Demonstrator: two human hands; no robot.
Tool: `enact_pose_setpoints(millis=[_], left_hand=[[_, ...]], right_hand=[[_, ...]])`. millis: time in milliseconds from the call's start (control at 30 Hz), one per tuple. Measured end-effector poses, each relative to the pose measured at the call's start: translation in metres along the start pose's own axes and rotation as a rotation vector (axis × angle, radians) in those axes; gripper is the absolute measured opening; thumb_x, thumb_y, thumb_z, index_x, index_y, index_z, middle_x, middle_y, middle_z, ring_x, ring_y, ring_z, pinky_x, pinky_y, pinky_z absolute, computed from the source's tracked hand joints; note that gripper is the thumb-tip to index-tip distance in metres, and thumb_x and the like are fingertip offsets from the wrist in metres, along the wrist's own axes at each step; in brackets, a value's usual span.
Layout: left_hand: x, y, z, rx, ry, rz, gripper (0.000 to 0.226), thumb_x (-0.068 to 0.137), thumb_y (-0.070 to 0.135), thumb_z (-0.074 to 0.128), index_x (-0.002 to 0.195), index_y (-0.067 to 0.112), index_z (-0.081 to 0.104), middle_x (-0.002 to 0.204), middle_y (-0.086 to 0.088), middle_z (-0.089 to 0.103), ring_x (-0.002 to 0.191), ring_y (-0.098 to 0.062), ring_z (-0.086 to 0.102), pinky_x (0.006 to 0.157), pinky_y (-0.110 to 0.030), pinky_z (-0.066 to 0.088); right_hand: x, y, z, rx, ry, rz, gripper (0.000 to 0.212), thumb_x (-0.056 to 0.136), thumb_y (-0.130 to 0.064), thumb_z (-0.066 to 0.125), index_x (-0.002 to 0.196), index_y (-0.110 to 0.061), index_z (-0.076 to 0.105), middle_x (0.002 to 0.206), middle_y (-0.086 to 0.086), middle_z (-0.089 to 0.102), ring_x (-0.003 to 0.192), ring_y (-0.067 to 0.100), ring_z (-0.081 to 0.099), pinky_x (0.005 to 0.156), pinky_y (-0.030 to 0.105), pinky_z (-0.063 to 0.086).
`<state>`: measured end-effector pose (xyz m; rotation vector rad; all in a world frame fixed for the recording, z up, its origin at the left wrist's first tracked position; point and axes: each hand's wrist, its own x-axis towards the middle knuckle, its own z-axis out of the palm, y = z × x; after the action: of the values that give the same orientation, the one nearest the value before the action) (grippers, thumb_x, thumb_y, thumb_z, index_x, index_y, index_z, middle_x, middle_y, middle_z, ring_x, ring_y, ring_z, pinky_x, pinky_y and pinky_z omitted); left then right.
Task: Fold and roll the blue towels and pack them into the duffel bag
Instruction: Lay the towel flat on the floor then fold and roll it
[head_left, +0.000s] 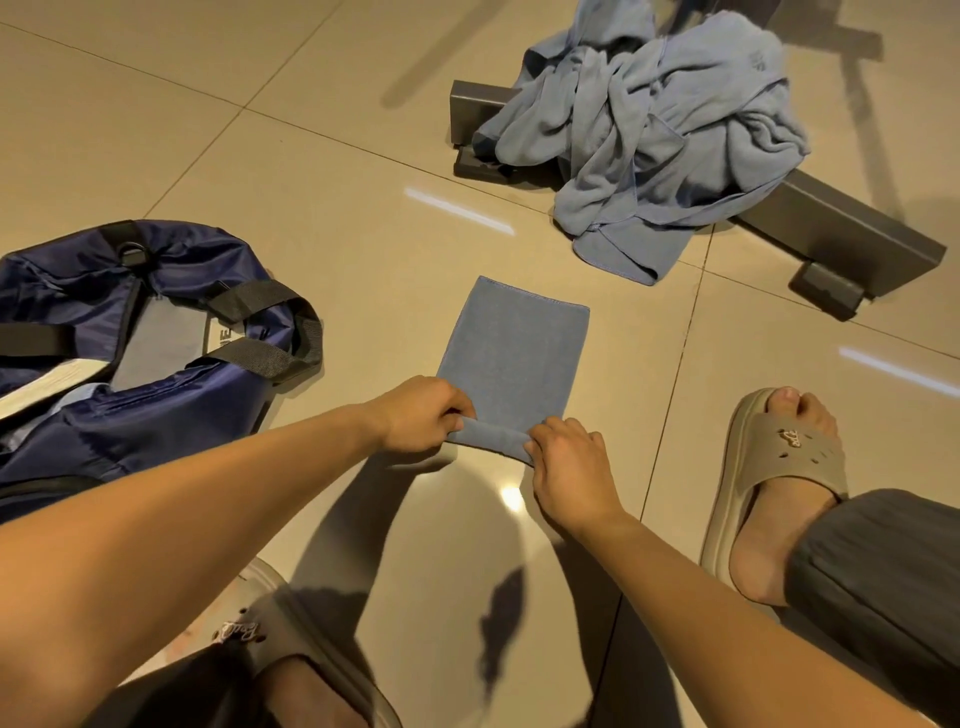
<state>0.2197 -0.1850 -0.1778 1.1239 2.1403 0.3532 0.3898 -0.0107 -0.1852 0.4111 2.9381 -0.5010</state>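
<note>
Evidently little is done: one folded towel (511, 353) is laid on the floor (311, 182) near the open duffel bag (156, 332), its near edge pinched and turned into a first roll by the curled fingers of the left hand (421, 415) and right hand (566, 457). A crumpled heap of towels (654, 135), well apart on a metal frame (841, 228), is yet to be folded, rolled and packed.

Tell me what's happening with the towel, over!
Left hand and right hand pinch towel near edge, roll begun. Bag open at left. Pile beyond, nothing blocking.
</note>
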Motion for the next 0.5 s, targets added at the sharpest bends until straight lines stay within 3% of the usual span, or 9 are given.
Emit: enact_pose_setpoints(millis=[133, 267, 367, 500], left_hand=[[0.000, 0.002, 0.006, -0.130, 0.183, -0.041, 0.007, 0.099, 0.019, 0.058, 0.097, 0.025, 0.060, 0.083, 0.005, 0.060, 0.076, -0.017, 0.053, 0.071, -0.033, 0.044], [-0.004, 0.005, 0.021, 0.240, 0.527, 0.046, 0.006, 0.092, 0.018, 0.065, 0.091, 0.019, 0.071, 0.093, 0.001, 0.056, 0.086, -0.022, 0.049, 0.074, -0.036, 0.036], [-0.012, 0.004, 0.040, 0.378, 0.561, 0.173, 0.010, 0.085, 0.010, 0.070, 0.094, 0.013, 0.068, 0.093, -0.003, 0.057, 0.085, -0.027, 0.050, 0.070, -0.037, 0.039], [-0.022, -0.006, 0.045, 0.398, 0.575, 0.254, 0.020, 0.100, 0.026, 0.058, 0.111, 0.013, 0.069, 0.105, -0.002, 0.063, 0.095, -0.025, 0.055, 0.079, -0.038, 0.043]], right_hand=[[0.008, -0.002, -0.001, 0.152, 0.014, 0.124, 0.006, 0.098, -0.015, 0.051, 0.095, -0.019, 0.055, 0.082, 0.000, 0.060, 0.080, 0.026, 0.053, 0.069, 0.038, 0.031], [0.008, -0.004, 0.005, 0.050, 0.097, 0.143, 0.009, 0.090, -0.010, 0.056, 0.085, -0.017, 0.060, 0.087, 0.002, 0.052, 0.080, 0.026, 0.049, 0.067, 0.037, 0.034], [0.010, -0.003, 0.009, 0.004, 0.136, 0.128, 0.013, 0.081, -0.004, 0.064, 0.080, -0.016, 0.062, 0.086, 0.003, 0.051, 0.077, 0.026, 0.050, 0.066, 0.035, 0.033], [0.012, -0.001, 0.006, -0.033, 0.134, 0.092, 0.019, 0.077, -0.003, 0.064, 0.087, -0.018, 0.059, 0.085, 0.001, 0.054, 0.078, 0.026, 0.051, 0.070, 0.037, 0.036]])
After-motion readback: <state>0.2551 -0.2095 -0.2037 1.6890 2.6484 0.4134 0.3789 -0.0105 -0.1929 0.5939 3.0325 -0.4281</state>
